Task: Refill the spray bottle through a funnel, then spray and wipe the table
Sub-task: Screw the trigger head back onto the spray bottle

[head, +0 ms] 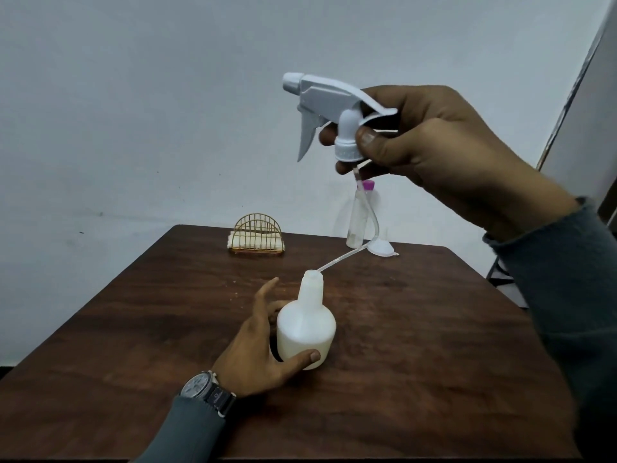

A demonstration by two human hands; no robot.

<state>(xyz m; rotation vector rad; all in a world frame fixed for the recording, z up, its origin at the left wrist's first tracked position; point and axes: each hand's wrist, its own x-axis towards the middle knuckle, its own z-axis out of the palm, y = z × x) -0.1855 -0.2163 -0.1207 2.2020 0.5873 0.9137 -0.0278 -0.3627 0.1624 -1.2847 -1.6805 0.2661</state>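
A white spray bottle [305, 324] stands upright and uncapped on the dark wooden table [140, 329]. My left hand [258, 345] grips its body from the left, thumb across the front. High above it, my right hand [427, 145] holds the white trigger spray head [329, 108] by its screw collar. The head's clear dip tube [364, 228] curves down, and its tip sits at the bottle's mouth. A small white funnel [384, 248] lies at the table's far side. Beside it stands a clear refill bottle [359, 217] with a purple cap.
A gold wire holder [257, 237] with folded cloths sits at the far middle of the table. A pale wall rises behind. A grey panel and dark frame stand at the right edge.
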